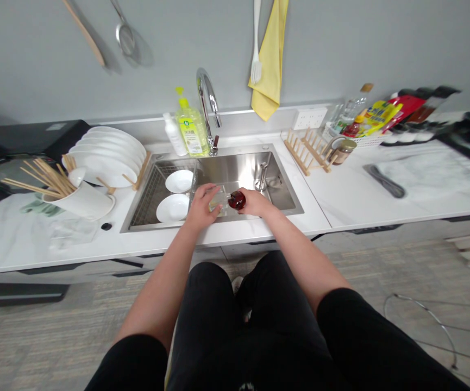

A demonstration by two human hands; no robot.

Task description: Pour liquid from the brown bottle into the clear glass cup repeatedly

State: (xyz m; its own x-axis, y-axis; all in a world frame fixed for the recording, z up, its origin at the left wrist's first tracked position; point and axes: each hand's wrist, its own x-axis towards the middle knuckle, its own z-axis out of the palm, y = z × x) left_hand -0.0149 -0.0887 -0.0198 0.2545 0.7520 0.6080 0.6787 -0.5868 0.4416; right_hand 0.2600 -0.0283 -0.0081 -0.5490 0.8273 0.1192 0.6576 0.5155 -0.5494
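Hands met over the front of a steel sink (238, 176), and from where I stood they were close enough to touch. The left hand (201, 207) lay across the top of a clear glass container (218, 202), its fingers (209, 190) curled down over the glass in a firm, narrow hold. The right hand (255, 202) gripped a round dark red piece (237, 200), perhaps a lid, with its fingers closed tightly round it. That red piece sat just to the right of the glass, almost touching it and plainly nearer the right hand. The glass seemed to lie roughly sideways, its long axis running across the sink, though the hands hid too much of it to be sure.

Both things were held inside the basin, just behind its front rim. Two white dishes (173, 208) lay to the left of the hands on a wire rack (147, 198), and a chrome faucet (204, 92) rose behind them beside a green bottle of dish soap (190, 130). White plates (108, 157) stood in a wooden rack on the counter to the left.
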